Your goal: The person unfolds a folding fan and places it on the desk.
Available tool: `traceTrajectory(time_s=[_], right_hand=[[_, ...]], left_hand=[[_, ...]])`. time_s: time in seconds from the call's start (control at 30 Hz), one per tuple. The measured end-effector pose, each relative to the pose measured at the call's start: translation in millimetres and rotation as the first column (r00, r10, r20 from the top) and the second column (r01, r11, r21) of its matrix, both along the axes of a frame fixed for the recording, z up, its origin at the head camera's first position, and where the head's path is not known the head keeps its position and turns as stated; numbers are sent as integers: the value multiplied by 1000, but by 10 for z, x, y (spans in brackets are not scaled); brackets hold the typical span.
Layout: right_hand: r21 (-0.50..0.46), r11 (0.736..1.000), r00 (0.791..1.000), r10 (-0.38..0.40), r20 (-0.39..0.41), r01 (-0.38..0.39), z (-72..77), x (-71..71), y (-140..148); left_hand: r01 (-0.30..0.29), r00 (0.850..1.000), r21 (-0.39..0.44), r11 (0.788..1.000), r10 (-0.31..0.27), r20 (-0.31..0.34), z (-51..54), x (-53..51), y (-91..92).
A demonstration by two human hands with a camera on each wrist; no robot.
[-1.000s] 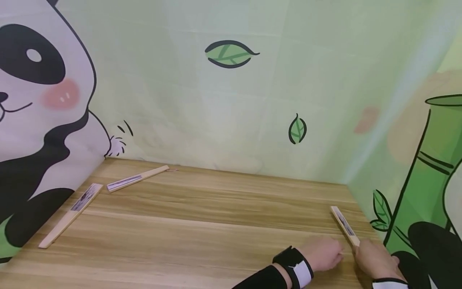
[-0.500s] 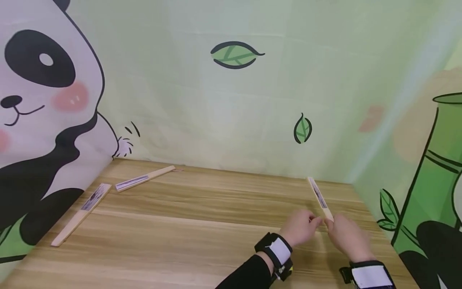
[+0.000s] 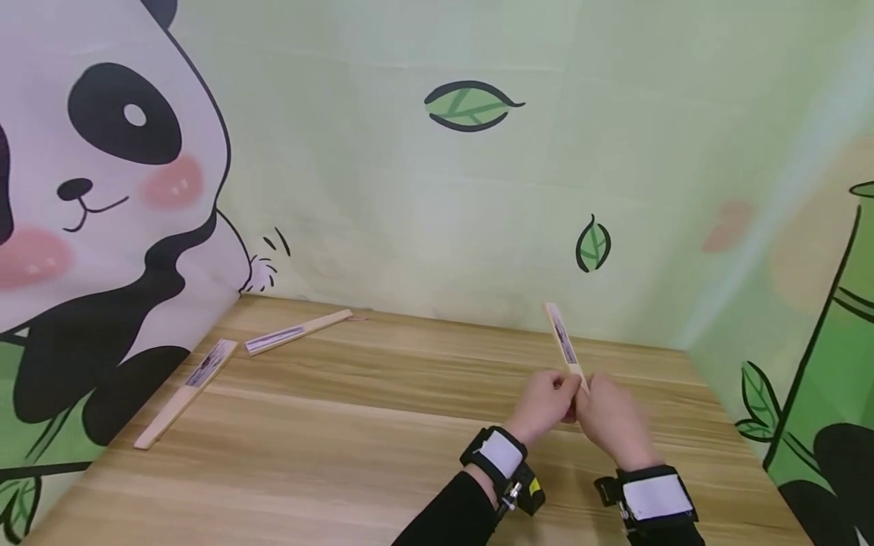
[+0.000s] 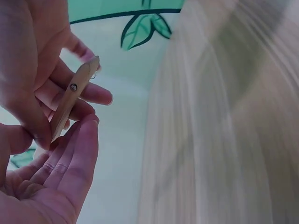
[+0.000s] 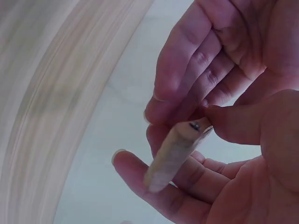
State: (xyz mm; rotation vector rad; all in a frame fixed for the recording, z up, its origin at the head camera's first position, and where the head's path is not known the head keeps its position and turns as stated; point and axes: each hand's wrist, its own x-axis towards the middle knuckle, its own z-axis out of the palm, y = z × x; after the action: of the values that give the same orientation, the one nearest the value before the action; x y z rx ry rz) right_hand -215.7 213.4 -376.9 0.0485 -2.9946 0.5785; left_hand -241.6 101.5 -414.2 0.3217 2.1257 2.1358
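Both hands meet at a folded hand fan [image 3: 563, 336] above the right side of the table in the head view. Its printed upper part points up and slightly left. My right hand [image 3: 614, 421] grips the fan's lower part, and the bare handle end with a metal rivet shows beneath it in the left wrist view, where the fan [image 4: 70, 100] lies across the right fingers. From the left side, my left hand [image 3: 542, 402] pinches the fan just above the right hand's grip. Its fingertips are partly hidden behind the fan in the head view.
Two more folded fans lie at the table's left: one fan [image 3: 186, 394] along the left edge, another fan [image 3: 298, 333] near the back with a thin reddish cord. A wooden table [image 3: 382, 470] meets a panda-printed backdrop [image 3: 410, 189] behind and at both sides.
The right hand has lifted the fan and carried it left from the table's right side. The left hand has moved along and come onto the fan. The head view has shifted leftward.
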Motion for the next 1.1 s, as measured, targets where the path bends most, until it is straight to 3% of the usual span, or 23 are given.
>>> traceTrajectory(time_s=[0.13,0.43,0.63,0.8,1.03,1.1], right_hand=[[-50,999,1000,22,-1,-22,20,-38,-203],[-221,970,995,102,8,-97,23,-133,-647],[-339,927,986,168,-4,-159,14,-225,-938],[-479,860,977,210,22,-174,15,-314,-1109],[-686,697,947,319,36,-209,-1,-355,-1263],[-710,668,941,337,18,-226,-8,-371,-1286]], left_hand=[[-25,1000,-5,1000,25,3,12,-56,-219],[17,1000,-57,998,-17,2,71,-173,-757],[33,999,-60,998,-35,-22,152,-200,-1151],[29,996,-126,992,-39,-78,193,-264,-1370],[10,994,-160,987,-27,-106,196,-315,-1595],[8,994,-166,986,-26,-103,193,-327,-1629]])
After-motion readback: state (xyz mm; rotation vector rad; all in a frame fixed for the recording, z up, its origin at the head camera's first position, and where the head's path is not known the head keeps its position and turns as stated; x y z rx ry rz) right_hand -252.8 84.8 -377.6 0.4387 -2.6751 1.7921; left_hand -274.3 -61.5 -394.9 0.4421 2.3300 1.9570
